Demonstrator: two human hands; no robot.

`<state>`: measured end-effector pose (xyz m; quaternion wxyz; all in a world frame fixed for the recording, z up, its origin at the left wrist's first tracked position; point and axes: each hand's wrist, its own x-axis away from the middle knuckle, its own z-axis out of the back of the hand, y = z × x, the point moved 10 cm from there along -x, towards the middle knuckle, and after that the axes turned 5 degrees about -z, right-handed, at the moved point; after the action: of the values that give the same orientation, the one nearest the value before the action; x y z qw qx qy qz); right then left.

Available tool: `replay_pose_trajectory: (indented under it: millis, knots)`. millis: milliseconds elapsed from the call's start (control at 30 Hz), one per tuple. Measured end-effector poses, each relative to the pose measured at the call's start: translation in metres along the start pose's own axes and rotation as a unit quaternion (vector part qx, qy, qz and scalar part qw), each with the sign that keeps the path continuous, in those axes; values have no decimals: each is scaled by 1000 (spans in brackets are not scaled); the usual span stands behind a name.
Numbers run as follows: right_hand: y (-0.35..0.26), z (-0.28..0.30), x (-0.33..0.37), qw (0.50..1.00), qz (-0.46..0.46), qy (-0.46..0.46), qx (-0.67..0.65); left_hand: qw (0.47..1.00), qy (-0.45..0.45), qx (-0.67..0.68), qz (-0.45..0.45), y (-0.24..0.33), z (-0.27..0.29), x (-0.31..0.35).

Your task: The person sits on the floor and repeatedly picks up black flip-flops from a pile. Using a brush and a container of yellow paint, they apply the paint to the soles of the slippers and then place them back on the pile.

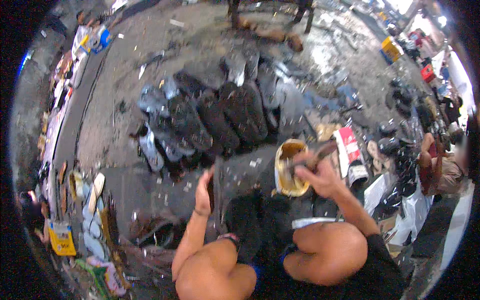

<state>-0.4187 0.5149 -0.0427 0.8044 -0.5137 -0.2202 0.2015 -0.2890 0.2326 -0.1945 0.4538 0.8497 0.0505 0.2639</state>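
Step in hand: by the look of it, loading a brush with glue from the tin; the piece is held ready
Right hand: fingers closed round a dark brush handle; its tip is in the open yellow glue tin
Left hand: fingers wrapped on the edge of a thin dark upright piece, likely a shoe part; blurred
Tin: just ahead of the knees, touching the work slab
Beyond: rows of dark shoe uppers on the floor
Next move calls for: lifting the brush clear without dripping; carrying it left to the held piece

dark shoe uppers heaped mid-floor; left of the heap, pale soles and a yellow box; right, a seated person.
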Motion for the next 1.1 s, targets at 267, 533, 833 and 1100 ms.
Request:
replay_pose_trajectory:
  millis: [267, 533, 833, 1100]
  knots:
    - [-117, -98, -40, 948, 317, -2, 6, 990, -84, 71, -89, 59, -74, -16]
    - [-56, -39, -123, 987, 114, 81, -78, 981, -25, 179, -75, 54, -59, -5]
    - [-73, -38, -123, 973, 177, 148, -8, 971, -126, 200, -33, 37, -112, 0]
    - [-56, -14, -125, 956, 204, 196, -72, 956, -66, 277, -64, 54, -87, -4]
